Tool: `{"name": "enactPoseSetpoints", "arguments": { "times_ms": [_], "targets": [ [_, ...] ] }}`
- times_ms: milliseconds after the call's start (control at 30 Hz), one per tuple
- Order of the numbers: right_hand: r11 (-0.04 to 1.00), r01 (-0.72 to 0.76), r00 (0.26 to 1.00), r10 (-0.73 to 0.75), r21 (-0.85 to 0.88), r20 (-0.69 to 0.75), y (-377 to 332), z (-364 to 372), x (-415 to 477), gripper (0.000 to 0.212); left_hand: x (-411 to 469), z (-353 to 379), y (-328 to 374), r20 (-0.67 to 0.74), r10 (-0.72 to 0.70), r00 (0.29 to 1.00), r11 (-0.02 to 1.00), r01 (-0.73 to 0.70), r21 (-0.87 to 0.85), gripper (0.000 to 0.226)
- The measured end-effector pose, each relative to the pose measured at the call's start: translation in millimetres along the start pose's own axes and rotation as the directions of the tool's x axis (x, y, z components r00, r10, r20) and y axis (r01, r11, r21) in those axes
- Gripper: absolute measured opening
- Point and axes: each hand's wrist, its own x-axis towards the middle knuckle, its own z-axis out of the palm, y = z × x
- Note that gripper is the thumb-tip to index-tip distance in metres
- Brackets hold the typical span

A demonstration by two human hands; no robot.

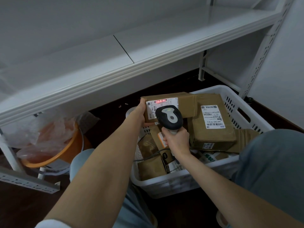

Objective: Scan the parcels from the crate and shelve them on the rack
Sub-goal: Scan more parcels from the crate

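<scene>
My left hand [139, 112] grips the left end of a brown cardboard parcel [184, 102] held over the white crate [233, 102]. A red scan line glows on the parcel's white label [162, 104]. In my right hand [176, 139] I hold a black and grey barcode scanner [169, 116] by its handle, its head pointed at that label. Inside the crate lie several more brown parcels, the largest [212, 127] bearing a white label. The white rack shelf [115, 51] runs across above the crate.
An orange bin [65, 150] lined with a clear plastic bag stands at the left under the shelf. White rack posts [201, 66] stand behind the crate and a perforated upright [269, 46] rises at the right. My knees flank the crate on the dark floor.
</scene>
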Motion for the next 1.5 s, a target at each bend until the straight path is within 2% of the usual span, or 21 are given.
{"name": "enactPoseSetpoints", "arguments": {
  "times_ms": [500,667,833,967,1033,1167,1333,1500],
  "targets": [
    [1.0,0.003,1.0,-0.003,0.016,-0.002,-6,-7,0,0.01,-13,1,4,-0.013,0.048,0.999,0.999,-0.048,0.025,0.059],
    [1.0,0.005,1.0,-0.005,-0.02,-0.02,-16,-12,1,0.01,-22,-2,5,0.026,0.064,0.998,0.997,-0.065,0.049,0.051],
    [0.994,0.026,0.994,-0.014,0.106,-0.107,-32,-29,9,0.011,-33,-7,13,0.099,0.078,0.992,0.991,-0.088,0.1,0.043],
    [0.979,0.01,0.981,0.029,0.202,-0.19,-48,-49,22,0.018,-38,-10,24,0.171,0.093,0.981,0.984,-0.117,0.134,0.046],
    [0.971,0.01,0.979,0.038,0.238,-0.198,-58,-57,26,0.019,-43,-10,28,0.193,0.123,0.973,0.984,-0.145,0.1,0.05],
    [0.977,0.085,0.984,-0.052,0.195,-0.171,-73,-63,30,0.025,-58,-4,40,0.266,0.167,0.949,0.983,-0.182,0.032,0.066],
    [0.973,0.129,0.975,-0.089,0.191,-0.205,-94,-62,32,0.024,-80,10,64,0.274,0.328,0.904,0.945,-0.31,-0.106,0.052],
    [0.977,0.127,0.989,-0.112,0.17,-0.097,-102,-64,30,0.021,-84,23,76,0.245,0.344,0.906,0.921,-0.274,-0.278,0.05]
  ]
}}
